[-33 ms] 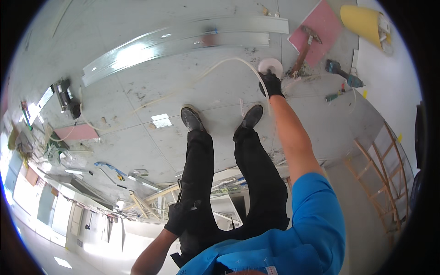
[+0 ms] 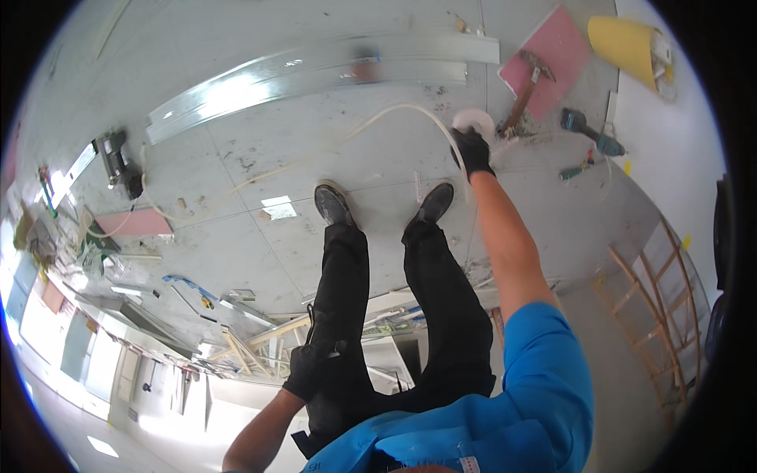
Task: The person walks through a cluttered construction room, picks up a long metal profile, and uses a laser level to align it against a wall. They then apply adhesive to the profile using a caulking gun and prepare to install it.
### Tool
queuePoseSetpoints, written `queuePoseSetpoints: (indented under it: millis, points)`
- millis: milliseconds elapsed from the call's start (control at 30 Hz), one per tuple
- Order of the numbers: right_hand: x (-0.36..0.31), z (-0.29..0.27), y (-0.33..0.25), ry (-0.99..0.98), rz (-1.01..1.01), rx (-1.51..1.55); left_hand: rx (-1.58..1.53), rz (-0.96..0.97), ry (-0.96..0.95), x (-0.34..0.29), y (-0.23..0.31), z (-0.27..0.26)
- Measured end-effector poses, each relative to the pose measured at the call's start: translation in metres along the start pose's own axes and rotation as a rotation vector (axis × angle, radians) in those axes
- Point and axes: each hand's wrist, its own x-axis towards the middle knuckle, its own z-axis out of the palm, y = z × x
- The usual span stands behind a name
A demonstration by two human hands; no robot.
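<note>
My right hand (image 2: 472,150), in a black glove, reaches out over the floor with its fingers closed at a pale, flat ring-shaped roll (image 2: 471,120). The glove covers the roll's near side. A thin whitish hose (image 2: 371,120) arcs across the floor and passes beside that hand's wrist. My left hand (image 2: 306,370), also in a black glove, is closed against my left thigh. A narrow dark thing and a small grey piece show beside its fingers, but I cannot make out what they are.
Long shiny metal strips (image 2: 307,79) lie ahead. A hammer (image 2: 527,94) rests on a pink board (image 2: 556,59), near a cordless drill (image 2: 591,132) and a yellow container (image 2: 627,49). A black air tool (image 2: 118,164) is at left. A wooden ladder (image 2: 662,315) stands at right.
The view has shifted very slightly. My right hand and the pale roll sit a little lower and further right in the picture. My left hand stays at the thigh.
</note>
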Motion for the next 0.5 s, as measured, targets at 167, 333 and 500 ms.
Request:
queuePoseSetpoints:
  millis: [167,333,500]
  points:
    - [-0.075,-0.090,0.026,-0.093,0.186,0.210,0.182,0.088,0.040,0.008,-0.029,0.035]
    - [-0.193,-0.199,0.041,-0.268,0.408,0.256,0.123,0.363,0.364,0.041,-0.046,0.054]
    - [-0.248,-0.310,0.008,-0.322,0.518,0.344,0.268,0.247,0.340,0.060,-0.067,0.070]
